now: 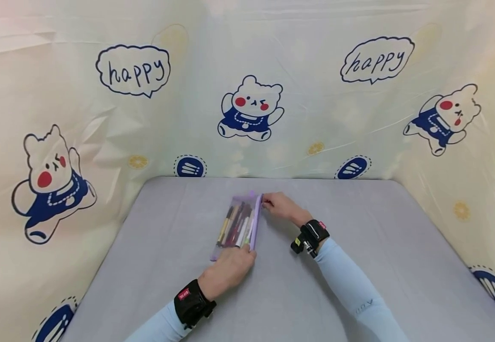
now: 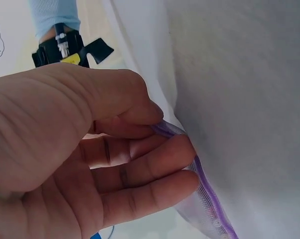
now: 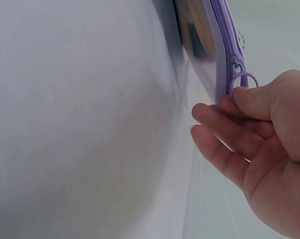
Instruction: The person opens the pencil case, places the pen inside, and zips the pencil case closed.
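A see-through purple zip pouch (image 1: 215, 255) with several pens (image 1: 234, 228) inside is between both hands, over the middle of the table. At its near end my left hand (image 1: 228, 270) pinches the zipped edge between thumb and fingers; the left wrist view shows the purple trim (image 2: 210, 191) running out from under the fingertips. My right hand (image 1: 284, 207) pinches the far end of the zipped edge. Close by its thumb, a zipper slider (image 3: 236, 64) with a purple ring pull (image 3: 245, 74) shows in the right wrist view.
A grey cloth covers the table (image 1: 166, 285). Behind it and at both sides hangs a pale curtain (image 1: 307, 118) printed with bears and the word "happy". Each wrist wears a black strap with a camera, such as the right wristband (image 1: 314, 232).
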A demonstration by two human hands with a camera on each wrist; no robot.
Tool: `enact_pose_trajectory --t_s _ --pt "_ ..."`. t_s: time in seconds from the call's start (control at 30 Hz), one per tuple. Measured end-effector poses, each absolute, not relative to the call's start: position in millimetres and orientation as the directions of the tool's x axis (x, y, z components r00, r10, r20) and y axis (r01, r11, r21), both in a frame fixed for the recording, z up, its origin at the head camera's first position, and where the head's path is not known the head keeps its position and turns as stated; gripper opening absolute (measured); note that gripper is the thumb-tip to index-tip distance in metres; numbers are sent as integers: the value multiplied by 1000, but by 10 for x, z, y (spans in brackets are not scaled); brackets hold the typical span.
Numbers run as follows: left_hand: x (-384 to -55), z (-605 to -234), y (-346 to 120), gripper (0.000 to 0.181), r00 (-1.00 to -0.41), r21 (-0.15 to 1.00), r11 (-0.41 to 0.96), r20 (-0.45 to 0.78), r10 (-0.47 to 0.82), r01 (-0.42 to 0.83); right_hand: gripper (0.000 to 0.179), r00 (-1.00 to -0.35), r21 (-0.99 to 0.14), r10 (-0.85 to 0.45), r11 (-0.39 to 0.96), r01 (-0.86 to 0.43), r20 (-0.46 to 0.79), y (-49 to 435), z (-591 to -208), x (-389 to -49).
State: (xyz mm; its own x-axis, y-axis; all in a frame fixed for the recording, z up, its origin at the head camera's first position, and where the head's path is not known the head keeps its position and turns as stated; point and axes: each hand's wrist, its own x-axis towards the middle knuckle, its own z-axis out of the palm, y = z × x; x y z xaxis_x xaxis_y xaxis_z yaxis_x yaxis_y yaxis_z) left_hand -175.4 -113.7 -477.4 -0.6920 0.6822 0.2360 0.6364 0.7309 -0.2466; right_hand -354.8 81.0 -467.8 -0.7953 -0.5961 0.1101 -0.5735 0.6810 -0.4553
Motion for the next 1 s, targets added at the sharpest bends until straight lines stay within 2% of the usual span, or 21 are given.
enact_pose_trajectory --t_s 0.27,0.47,0.7,0.83,1.0 --pt "-1700 -4618 -1144 15 -635 -283 689 268 725 667 16 -852 -490 -500 710 -506 156 902 -4571 -3746" --pt "-1687 -4540 -1087 15 -632 -256 682 257 731 685 17 -881 -520 -436 718 -462 181 910 -4493 -3907" --pt "-1705 -4579 -1024 14 -673 -197 701 196 713 685 19 -903 -529 -401 738 -418 155 875 -4635 -4007" --pt "-1760 -4614 -1001 11 -698 -150 720 178 694 677 21 -912 -595 -392 707 -383 122 824 -4703 -4032" --pt "-1973 -4495 -995 8 -774 65 772 46 631 633 35 -943 -677 -332 694 -247 4 815 -4455 -4017"
